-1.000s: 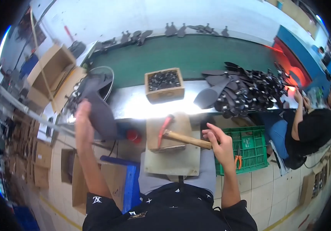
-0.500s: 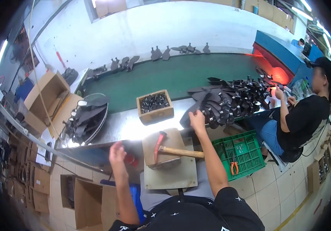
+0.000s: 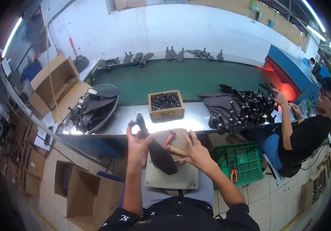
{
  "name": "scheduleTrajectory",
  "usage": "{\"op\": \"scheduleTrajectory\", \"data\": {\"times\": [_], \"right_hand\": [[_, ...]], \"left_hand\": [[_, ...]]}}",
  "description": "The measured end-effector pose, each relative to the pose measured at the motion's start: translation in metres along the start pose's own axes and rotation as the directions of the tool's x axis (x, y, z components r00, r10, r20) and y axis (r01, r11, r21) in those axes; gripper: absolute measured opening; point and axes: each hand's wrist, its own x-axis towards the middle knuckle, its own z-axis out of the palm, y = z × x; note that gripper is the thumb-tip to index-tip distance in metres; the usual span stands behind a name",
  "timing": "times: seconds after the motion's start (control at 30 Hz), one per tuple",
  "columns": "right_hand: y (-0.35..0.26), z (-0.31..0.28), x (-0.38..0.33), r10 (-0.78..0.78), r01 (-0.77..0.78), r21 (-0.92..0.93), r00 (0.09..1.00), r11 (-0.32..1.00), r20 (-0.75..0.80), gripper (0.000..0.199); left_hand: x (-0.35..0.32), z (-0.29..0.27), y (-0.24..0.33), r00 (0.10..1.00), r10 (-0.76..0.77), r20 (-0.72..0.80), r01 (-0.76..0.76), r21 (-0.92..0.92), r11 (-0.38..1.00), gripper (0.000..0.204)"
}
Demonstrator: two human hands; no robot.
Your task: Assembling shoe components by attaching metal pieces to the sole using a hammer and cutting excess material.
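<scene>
My left hand (image 3: 137, 144) is closed around a dark shoe sole (image 3: 161, 158) with a heel at its upper end; its broad end slants down to the right. My right hand (image 3: 199, 153) has its fingers apart and sits over the handle end of a hammer (image 3: 177, 150), with no closed grip on it. The hammer has a red head and a wooden handle and lies on a tan block (image 3: 179, 134). Under the block is a pale board (image 3: 186, 178) across my lap, partly hidden by the sole.
Beyond the block, a wooden box (image 3: 167, 114) of small dark parts stands on the metal ledge. A pile of soles (image 3: 221, 104) lies right, a wire basket (image 3: 113, 109) of soles left. A green crate (image 3: 248, 169) holds pliers (image 3: 233, 174). A co-worker (image 3: 308, 127) sits at right.
My right hand has come back from the pile to the hammer. A sole from that side is now in my left hand, which has moved rightward over the block. The view has shifted slightly.
</scene>
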Motion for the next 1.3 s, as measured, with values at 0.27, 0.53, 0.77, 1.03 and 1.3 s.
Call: {"op": "scheduleTrajectory", "data": {"times": [0.27, 0.53, 0.77, 1.03, 1.3], "right_hand": [[0.041, -0.008, -0.115, 0.603, -0.606, 0.168, 0.794, 0.777, 0.075, 0.039], [0.010, -0.036, -0.206, 0.816, -0.783, 0.407, 0.561, 0.470, 0.137, 0.033], [-0.009, 0.029, -0.214, 0.809, -0.739, 0.650, 0.486, 0.177, 0.332, 0.023], [0.008, 0.021, -0.167, 0.822, -0.643, 0.756, 0.493, 0.123, 0.285, 0.030], [0.013, 0.009, -0.143, 0.775, -0.569, 0.782, 0.603, 0.253, 0.187, 0.028]], "left_hand": [[0.004, 0.014, -0.061, 0.996, 0.072, 0.051, -0.078, 0.120, 0.990, 0.078], [0.045, 0.006, -0.109, 0.910, 0.350, 0.221, -0.283, 0.949, 0.136, 0.053], [0.218, 0.010, -0.113, 0.916, 0.123, 0.381, -0.343, 0.906, -0.246, 0.012], [0.250, 0.019, -0.120, 0.915, -0.148, 0.376, -0.403, 0.869, -0.287, 0.029], [0.259, 0.011, -0.120, 0.924, -0.063, 0.377, -0.383, 0.908, -0.172, 0.023]]}}
